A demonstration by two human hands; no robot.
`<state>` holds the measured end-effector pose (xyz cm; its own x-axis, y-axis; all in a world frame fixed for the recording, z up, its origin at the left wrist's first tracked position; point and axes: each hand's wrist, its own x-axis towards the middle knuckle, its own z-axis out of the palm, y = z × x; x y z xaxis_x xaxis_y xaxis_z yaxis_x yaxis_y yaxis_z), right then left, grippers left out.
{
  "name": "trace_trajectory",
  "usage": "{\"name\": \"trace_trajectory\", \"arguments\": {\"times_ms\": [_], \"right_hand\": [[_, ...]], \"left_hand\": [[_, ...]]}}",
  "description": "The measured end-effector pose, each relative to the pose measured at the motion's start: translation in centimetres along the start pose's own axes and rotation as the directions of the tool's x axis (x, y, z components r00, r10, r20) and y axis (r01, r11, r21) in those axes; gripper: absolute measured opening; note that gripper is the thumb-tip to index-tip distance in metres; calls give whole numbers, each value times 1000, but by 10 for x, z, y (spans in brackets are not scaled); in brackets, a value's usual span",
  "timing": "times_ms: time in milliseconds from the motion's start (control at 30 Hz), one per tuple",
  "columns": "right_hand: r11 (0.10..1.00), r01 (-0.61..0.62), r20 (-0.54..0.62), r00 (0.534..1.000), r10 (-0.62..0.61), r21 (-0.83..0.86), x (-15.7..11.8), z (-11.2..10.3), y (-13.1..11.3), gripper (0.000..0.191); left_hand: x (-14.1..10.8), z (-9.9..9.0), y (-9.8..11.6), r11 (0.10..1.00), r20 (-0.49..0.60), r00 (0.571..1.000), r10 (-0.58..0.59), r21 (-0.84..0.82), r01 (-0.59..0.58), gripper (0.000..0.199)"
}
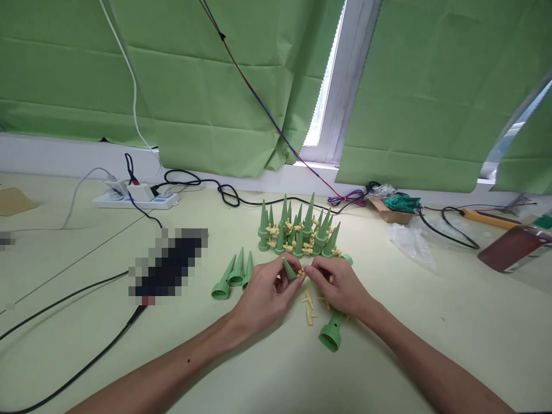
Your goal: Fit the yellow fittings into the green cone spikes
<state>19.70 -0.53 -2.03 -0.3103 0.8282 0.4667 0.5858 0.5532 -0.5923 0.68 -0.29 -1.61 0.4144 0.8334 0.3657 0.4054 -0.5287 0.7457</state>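
My left hand (269,290) is closed around a green plastic cone spike (288,269), its tip pointing up and away. At the spike's side sits a small yellow valve piece (301,273), pinched by the fingertips of my right hand (340,284). Below the fingers, loose yellow T-shaped valves (309,313) lie on the table. A green spike (331,333) rests under my right wrist, its open end toward me. Left of my left hand lie a few more green spikes (236,270). Beyond both hands stands a cluster of spikes fitted with yellow valves (297,230).
A pixelated dark object (172,264) with a black cable lies on the left. Behind it is a white power strip (135,198). To the right are a plastic bag (411,244), a small cardboard box (390,211) and a reddish-brown bottle (511,248). Green curtains hang behind.
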Motion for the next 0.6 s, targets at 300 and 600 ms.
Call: {"name": "trace_trajectory", "arguments": {"times_ms": [300, 600], "right_hand": [[1000, 0, 17, 1000, 0, 17, 0, -1, 0, 39], [997, -6, 74, 997, 1, 76, 0, -8, -4, 17]], "left_hand": [[0, 0, 0, 1000, -5, 1000, 16, 10, -16, 13], [3, -2, 1, 995, -3, 997, -71, -75, 70, 17]]}}
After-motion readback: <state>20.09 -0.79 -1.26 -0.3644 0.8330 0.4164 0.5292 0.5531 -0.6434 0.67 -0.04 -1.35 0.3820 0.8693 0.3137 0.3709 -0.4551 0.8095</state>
